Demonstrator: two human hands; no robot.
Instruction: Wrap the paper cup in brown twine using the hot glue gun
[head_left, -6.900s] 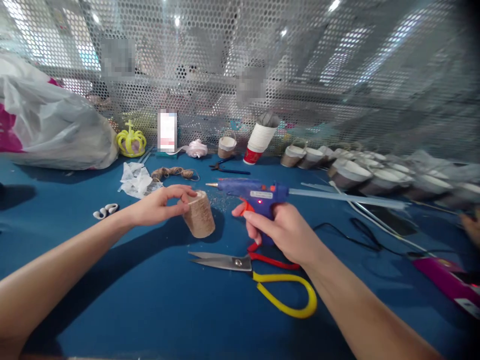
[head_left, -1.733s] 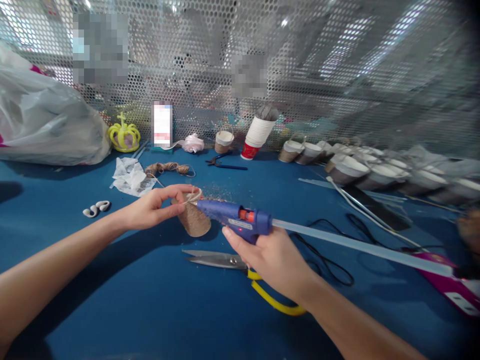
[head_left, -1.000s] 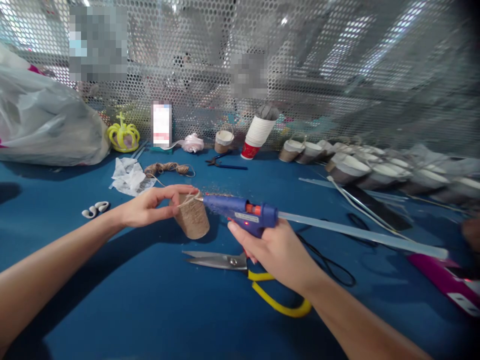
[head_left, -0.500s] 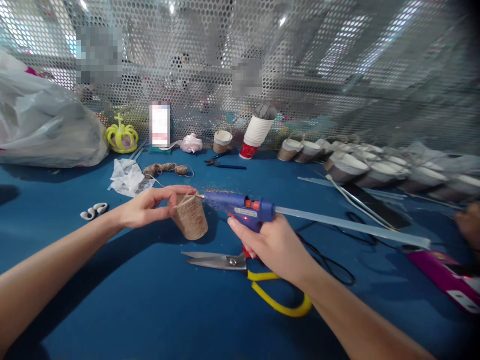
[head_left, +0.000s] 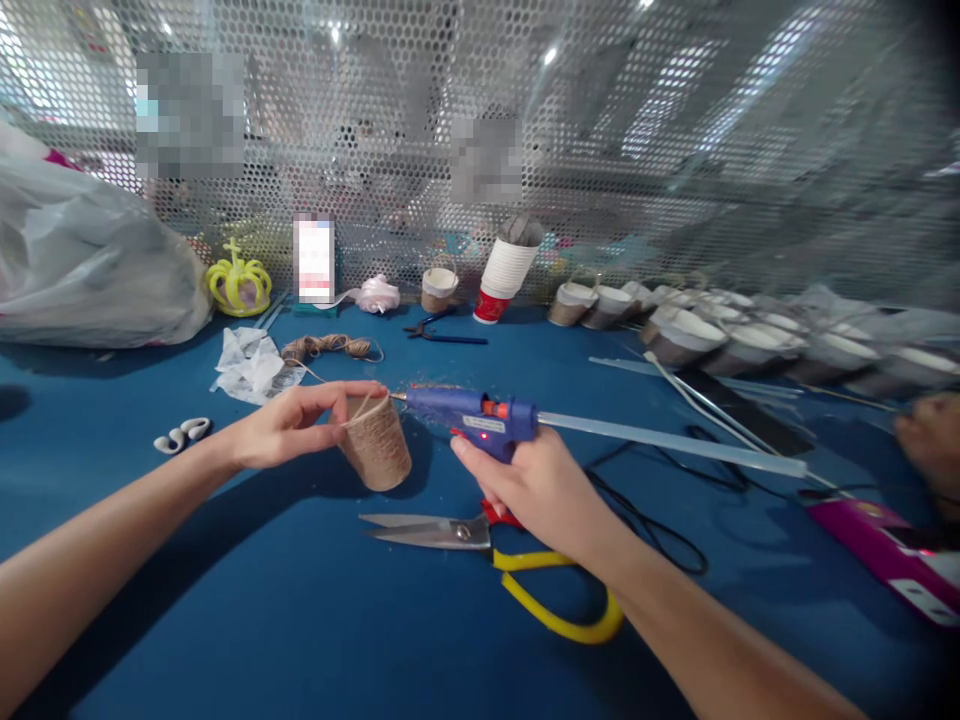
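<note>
My left hand (head_left: pixel 296 425) is closed around the rim of a small cup wrapped in twine (head_left: pixel 381 446), which tilts just above or on the blue table. A strand of twine crosses near its rim, under my fingers. In my right hand (head_left: pixel 544 485) is a blue hot glue gun (head_left: pixel 469 412) with a long clear glue stick (head_left: pixel 667 445) sticking out of its back. The metal nozzle meets the cup's upper edge. Large scissors (head_left: pixel 454 532) with yellow and red handles lie below the gun, partly behind my right hand.
A twine bundle (head_left: pixel 330 346) and white tissue (head_left: pixel 251 365) lie behind my left hand. Pliers (head_left: pixel 442 336), stacked paper cups (head_left: pixel 506 275) and several wrapped cups (head_left: pixel 682 335) stand farther back. A black cord (head_left: pixel 652 525) leads toward a purple power strip (head_left: pixel 874 540). Another person's hand (head_left: pixel 930 440) is at right.
The view has shifted slightly. My left hand keeps its hold on the cup, and the glue gun's nozzle stays at the rim.
</note>
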